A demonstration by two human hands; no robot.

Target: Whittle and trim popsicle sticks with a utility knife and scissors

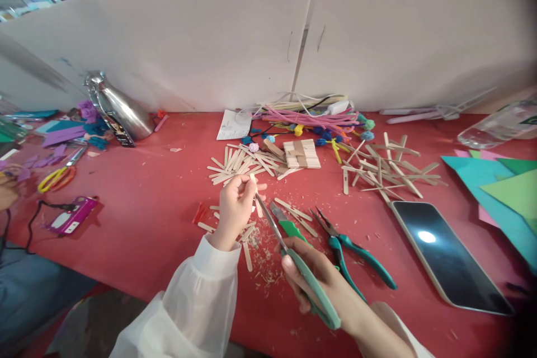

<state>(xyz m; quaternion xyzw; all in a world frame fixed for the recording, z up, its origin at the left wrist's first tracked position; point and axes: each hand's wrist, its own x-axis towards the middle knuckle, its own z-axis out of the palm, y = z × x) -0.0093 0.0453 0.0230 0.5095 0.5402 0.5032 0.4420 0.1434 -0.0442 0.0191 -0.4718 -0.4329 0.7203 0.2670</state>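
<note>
My left hand (235, 207) is closed, pinching a small wooden craft stick (253, 178) between thumb and fingers; part of it is hidden. My right hand (314, 271) is wrapped round the green handles of a pair of scissors (274, 228). Their blades point up and left, with the tip at the stick by my left fingertips. I cannot tell whether the blades touch it. Loose craft sticks (248, 254) and wood shavings (268, 268) lie below my hands. A green utility knife (289, 227) and teal-handled needle-nose pliers (356, 251) lie just right of the scissors.
Behind are a craft-stick pile (237, 162), a flat stick panel (302, 154) and pink pipe cleaners (312, 117). On the right lie joined sticks (390, 168), a phone (448, 257) and coloured paper (486, 190). A steel jug (121, 106) stands left, near another person's hand (7, 193).
</note>
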